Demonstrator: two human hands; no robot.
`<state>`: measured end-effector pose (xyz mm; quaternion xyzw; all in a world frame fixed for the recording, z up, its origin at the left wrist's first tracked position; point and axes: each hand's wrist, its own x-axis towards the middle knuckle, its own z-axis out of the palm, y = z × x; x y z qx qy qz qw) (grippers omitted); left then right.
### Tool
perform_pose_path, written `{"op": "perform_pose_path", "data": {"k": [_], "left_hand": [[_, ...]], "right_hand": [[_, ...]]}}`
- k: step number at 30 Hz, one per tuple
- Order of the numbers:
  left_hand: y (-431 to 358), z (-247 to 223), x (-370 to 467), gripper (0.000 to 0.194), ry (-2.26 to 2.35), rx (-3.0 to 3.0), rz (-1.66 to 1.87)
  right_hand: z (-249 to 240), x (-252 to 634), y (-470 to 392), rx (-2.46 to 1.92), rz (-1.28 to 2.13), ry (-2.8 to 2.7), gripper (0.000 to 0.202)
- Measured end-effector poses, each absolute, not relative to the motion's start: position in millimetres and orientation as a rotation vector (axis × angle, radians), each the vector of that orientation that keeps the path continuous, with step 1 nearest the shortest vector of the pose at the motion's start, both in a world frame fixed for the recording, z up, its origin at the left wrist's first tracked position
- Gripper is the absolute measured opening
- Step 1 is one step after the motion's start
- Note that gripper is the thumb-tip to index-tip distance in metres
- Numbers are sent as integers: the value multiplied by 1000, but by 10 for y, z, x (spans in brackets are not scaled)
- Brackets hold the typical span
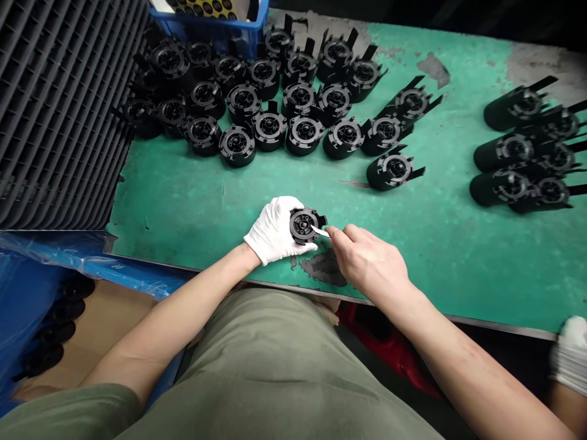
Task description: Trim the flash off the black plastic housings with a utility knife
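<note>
My left hand (275, 232), in a white glove, is closed around a black round plastic housing (302, 225) near the table's front edge. The housing's ringed end faces up toward me. Bare and closed, my right hand (367, 256) grips a small knife with a pale blade (320, 231). The blade's tip points at the ringed end of the housing; whether it touches cannot be made out. The knife's handle is hidden inside my fingers. A similar black housing (389, 170) stands on the table beyond my right hand.
Several more black housings (305, 134) stand grouped on the green table (458, 256), with another group (499, 186) at the right. A blue bin (220, 30) sits behind. Black ribbed trays (55, 110) rise at left. Another person's gloved hand (571, 354) shows at lower right.
</note>
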<state>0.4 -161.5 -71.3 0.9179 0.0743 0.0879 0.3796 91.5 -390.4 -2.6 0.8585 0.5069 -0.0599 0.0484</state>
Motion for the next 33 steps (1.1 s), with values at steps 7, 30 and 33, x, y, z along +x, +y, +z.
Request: {"op": "perform_pose_path", "data": {"k": [7,30,33], "left_hand": [[-1610,-719,12,93,196,2346,219],[-1293,-544,82,110,-247,2209,-107],[-1395,-593,94,121,-187,2261,-48]], "right_hand": [[-14,925,-3842,2606,-146,1479,35],[-201,1244,-4301,2946,-426,1801,37],[-217,1278,-4227,2805,-403,1795,41]]}}
